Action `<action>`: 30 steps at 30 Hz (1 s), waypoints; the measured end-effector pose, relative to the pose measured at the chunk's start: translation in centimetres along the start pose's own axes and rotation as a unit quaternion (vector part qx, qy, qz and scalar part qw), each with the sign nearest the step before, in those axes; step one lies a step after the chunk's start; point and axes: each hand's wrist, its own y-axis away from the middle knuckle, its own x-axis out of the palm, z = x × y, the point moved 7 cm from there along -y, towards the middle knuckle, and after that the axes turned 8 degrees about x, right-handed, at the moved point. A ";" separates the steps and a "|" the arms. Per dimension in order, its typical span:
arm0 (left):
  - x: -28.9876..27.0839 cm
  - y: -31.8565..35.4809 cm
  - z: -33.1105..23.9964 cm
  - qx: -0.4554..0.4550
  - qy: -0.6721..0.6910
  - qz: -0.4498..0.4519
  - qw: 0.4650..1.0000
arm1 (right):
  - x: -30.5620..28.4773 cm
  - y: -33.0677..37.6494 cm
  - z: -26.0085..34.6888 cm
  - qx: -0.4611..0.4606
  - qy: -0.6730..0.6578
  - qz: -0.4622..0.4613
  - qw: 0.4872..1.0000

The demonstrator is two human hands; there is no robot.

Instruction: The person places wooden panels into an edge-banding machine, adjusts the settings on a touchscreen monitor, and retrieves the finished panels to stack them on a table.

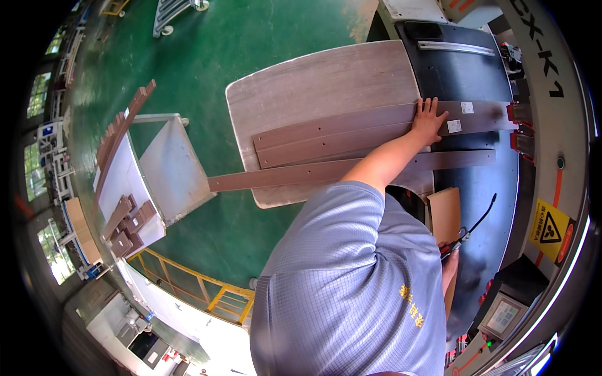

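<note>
My left hand (429,120) lies flat with fingers spread on two long brown boards (338,135), which lie side by side across a worn wooden tabletop (326,75) and a black machine bed (446,69). Small holes dot the boards, and white labels (454,126) are stuck near their right ends. A third narrow brown board (301,173) runs roughly alongside, passing under my left arm. Low at the right, my right hand (449,266) is closed around an air blow gun (453,248) with a thin black nozzle. My body hides part of that hand.
Red clamps (520,114) line the machine's edge at the right, above a control screen (503,315). A brown cardboard piece (445,213) stands near the blow gun. Leftward, a white cart (182,160) carries brown offcuts (130,222). A yellow rail frame (213,294) stands behind.
</note>
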 end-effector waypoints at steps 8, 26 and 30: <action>0.3 -0.2 -0.3 0.002 -0.002 -0.008 1.000 | 1.2 -0.1 3.9 -0.036 0.045 -0.005 0.998; -2.6 -0.9 -0.6 -0.018 -0.025 0.033 0.999 | 1.2 1.0 0.7 0.015 -0.063 0.033 0.997; -2.5 -1.1 -0.7 -0.011 -0.036 0.033 0.999 | -0.2 2.1 -2.0 0.057 -0.095 -0.021 0.994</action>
